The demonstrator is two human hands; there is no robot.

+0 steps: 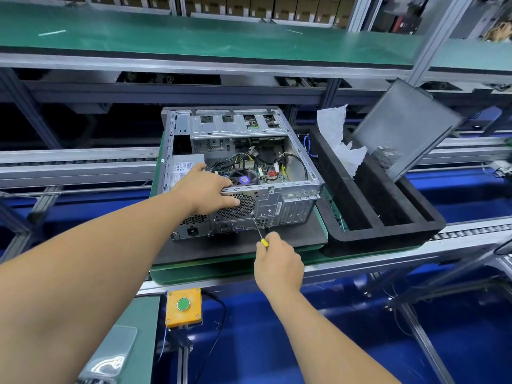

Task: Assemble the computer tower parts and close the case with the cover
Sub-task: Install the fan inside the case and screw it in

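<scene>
Your left hand (206, 189) steadies the open case (243, 173), fingers spread; your right hand (277, 263), fingers curled round the screwdriver (260, 231), drives a rear screw. The cover (407, 128), right of the case, is not yet fitted.

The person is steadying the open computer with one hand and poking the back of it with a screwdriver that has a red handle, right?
Almost. The screwdriver has a yellow handle, not red; the head view shows it. The rest holds: the left hand steadies the open computer case, and the right hand holds the screwdriver with its tip against the case's back panel.
</scene>
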